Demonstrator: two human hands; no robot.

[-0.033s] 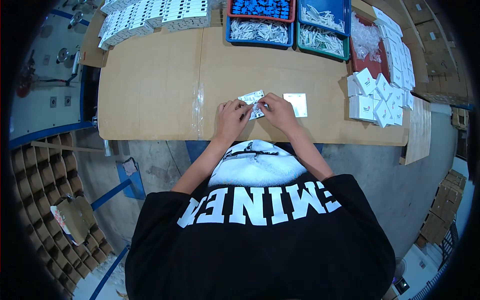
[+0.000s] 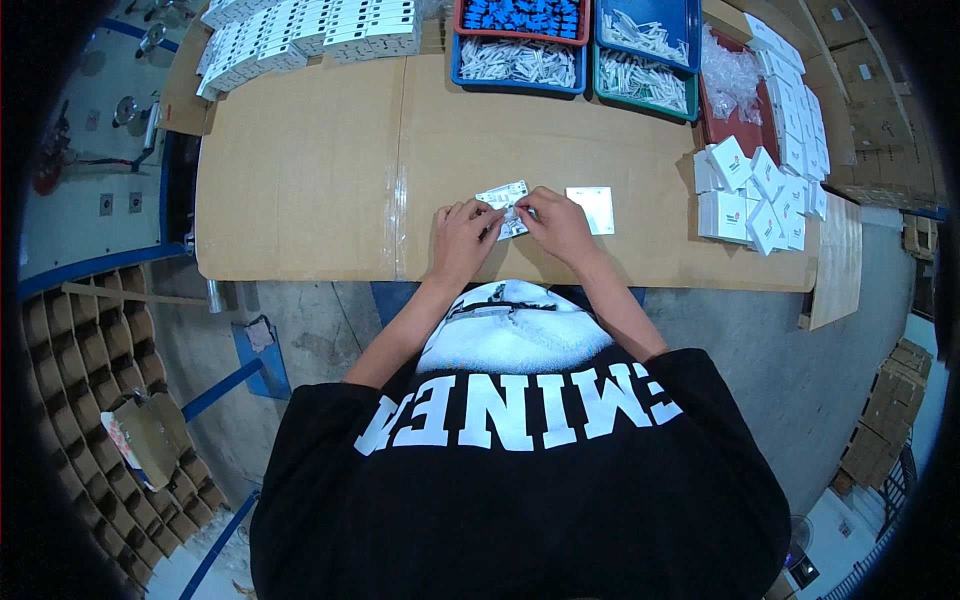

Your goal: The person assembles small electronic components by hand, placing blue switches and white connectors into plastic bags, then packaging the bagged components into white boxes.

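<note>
A small white flat piece with grey printed markings lies on the cardboard-covered table in front of me, partly hidden by my fingers. My left hand is bent over its left edge, thumb and fingertips closed together at its middle. From the other side my right hand meets it, thumb and forefinger pinched. Between the two hands' fingertips there seems to be something small and whitish, too small to name. Just right of my right hand lies a white square, box-like piece, touched by neither hand.
Stacked white boxes fill the far left. At the back, a red tray holds blue parts; blue trays and a green tray hold slim white pieces. Piled white boxes stand at right, near clear plastic bags.
</note>
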